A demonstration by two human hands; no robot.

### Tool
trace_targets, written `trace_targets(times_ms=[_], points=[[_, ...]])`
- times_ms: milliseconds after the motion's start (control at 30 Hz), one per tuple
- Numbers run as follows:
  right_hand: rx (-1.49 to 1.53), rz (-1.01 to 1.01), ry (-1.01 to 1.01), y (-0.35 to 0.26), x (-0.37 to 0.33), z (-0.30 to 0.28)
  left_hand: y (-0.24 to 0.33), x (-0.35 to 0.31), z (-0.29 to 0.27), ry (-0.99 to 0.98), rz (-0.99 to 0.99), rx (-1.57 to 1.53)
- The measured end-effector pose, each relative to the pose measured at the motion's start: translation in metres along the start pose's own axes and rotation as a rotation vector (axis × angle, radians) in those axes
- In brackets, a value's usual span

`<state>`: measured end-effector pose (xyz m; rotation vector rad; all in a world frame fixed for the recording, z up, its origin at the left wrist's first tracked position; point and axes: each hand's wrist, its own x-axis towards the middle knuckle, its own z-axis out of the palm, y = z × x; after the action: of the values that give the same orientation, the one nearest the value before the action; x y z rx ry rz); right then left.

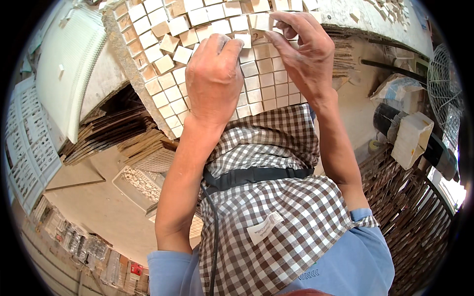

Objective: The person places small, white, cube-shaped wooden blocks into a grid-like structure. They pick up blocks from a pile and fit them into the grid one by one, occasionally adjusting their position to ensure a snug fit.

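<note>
Small square cream and beige stone tiles (170,93) cover a board (142,93) in front of me. The rows nearest me lie in a neat grid, while several tiles farther up sit tilted or loose. My left hand (213,81) is closed above the grid, its fingertips pinched at the edge of a small white tile (243,40); part of that grip is hidden by the hand. To its right, my right hand (308,52) has its thumb and forefinger closed at the edge of a pale tile (259,21), the other fingers curled.
Stacked white mesh sheets (74,59) stand at the left, beside a pale plastic crate (32,138). Thin brown boards (111,126) are stacked below. A wire-caged fan (444,79) and a whitish box (414,139) are at the right. Loose tiles lie on the far right surface (340,14).
</note>
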<state>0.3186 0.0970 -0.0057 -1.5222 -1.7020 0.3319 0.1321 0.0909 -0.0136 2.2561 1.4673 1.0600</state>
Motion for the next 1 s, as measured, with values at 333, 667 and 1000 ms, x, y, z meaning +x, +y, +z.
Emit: trace_targets(times_ms=[333,667,1000], points=[[0.005,-0.013,-0.091,-0.004,-0.014,-0.01,0.005,0.009,-0.002,-0.07,-0.156,-0.035],[0.04,0.001,-0.098,-0.002,-0.016,-0.012,0.005,0.011,-0.01,-0.012,-0.127,-0.075],[0.265,0.107,-0.165,-0.01,-0.017,-0.014,0.018,0.021,-0.01,-0.13,-0.364,-0.472]])
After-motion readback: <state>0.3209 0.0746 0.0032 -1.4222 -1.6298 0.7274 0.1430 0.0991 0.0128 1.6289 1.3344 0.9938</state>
